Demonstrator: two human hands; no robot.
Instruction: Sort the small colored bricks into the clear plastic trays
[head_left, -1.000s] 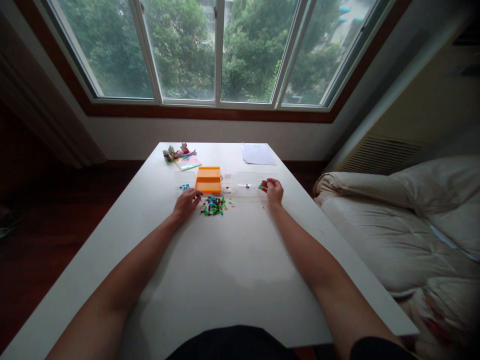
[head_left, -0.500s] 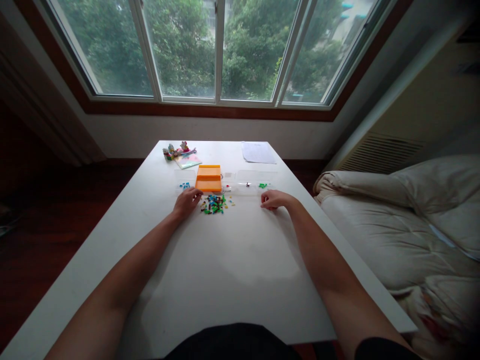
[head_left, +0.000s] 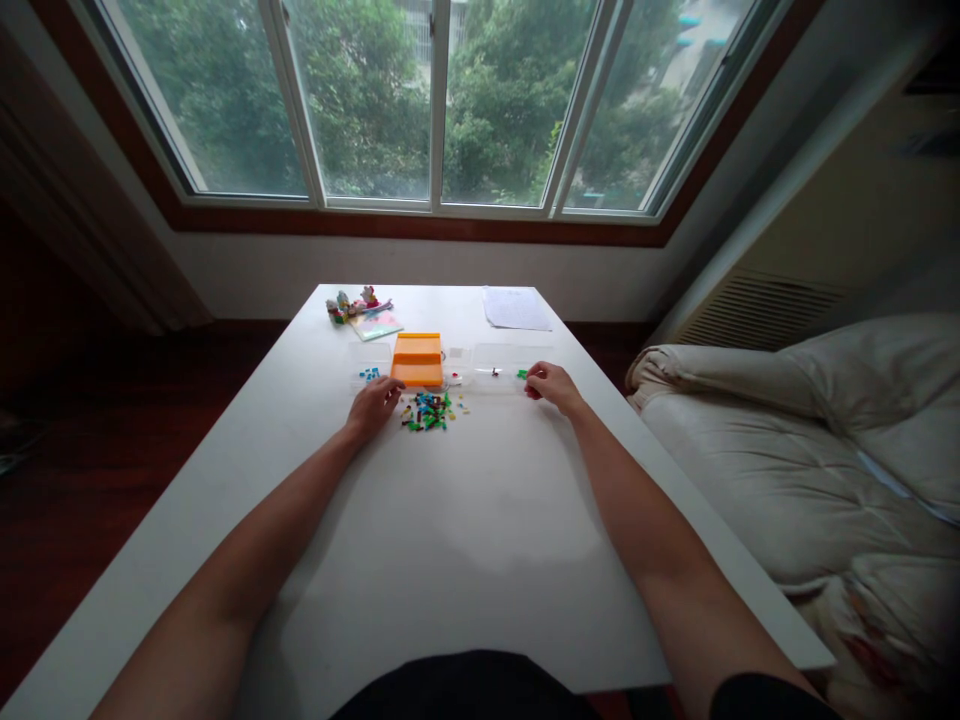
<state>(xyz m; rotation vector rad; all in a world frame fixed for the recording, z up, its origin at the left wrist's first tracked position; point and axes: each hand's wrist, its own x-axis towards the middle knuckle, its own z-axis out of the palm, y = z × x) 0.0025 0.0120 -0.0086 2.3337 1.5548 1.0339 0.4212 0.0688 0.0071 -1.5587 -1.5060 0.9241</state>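
Note:
My left hand [head_left: 374, 404] rests on the table with loosely bent fingers a little apart, beside the front left corner of an orange box [head_left: 417, 375]. I see nothing in it. Just to its right lies a pile of small building bricks [head_left: 427, 411] in green, blue, brown and yellow. My right hand [head_left: 551, 385] is at the right end of a clear plastic tray [head_left: 513, 353], its fingertips pinched close to some green bricks [head_left: 522, 374]. Whatever is between those fingertips is too small to make out. Blue bricks [head_left: 370, 373] lie in a clear tray on the left.
Small brick-built figures [head_left: 349, 304] and a pastel card [head_left: 377, 325] are at the table's back left. A sheet of paper [head_left: 517, 309] lies at the back right. A padded beige sofa [head_left: 720, 440] stands right of the white table [head_left: 480, 530].
My right hand has moved forward, from in front of the clear tray to its right end, and now partly covers the green bricks. My left hand has stayed in place.

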